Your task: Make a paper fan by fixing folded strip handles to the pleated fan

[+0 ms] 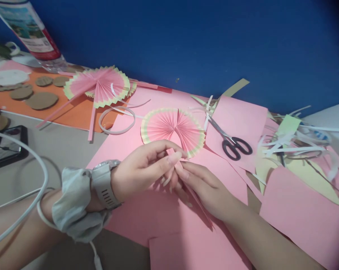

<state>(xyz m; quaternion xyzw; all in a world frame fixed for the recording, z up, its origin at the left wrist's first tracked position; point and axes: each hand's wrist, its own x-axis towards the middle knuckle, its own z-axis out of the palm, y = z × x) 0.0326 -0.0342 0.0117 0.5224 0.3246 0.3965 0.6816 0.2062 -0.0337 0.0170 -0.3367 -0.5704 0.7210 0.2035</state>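
Note:
Between both hands is a narrow folded pink paper strip, running down to the right past my right hand. My left hand pinches its upper end between thumb and fingers. Lower on the strip, my right hand is closed with its thumb on top; some fingertips are hidden beneath. Just beyond the hands lies a round pleated pink paper fan with a pale yellow-green rim and an open gap at its near side. Pink paper sheets lie under the hands.
Black-handled scissors lie at right, near paper scraps. Finished-looking fans with strip handles sit at back left, beside cardboard discs and a bottle. A phone and white cable are at left. A blue wall stands behind.

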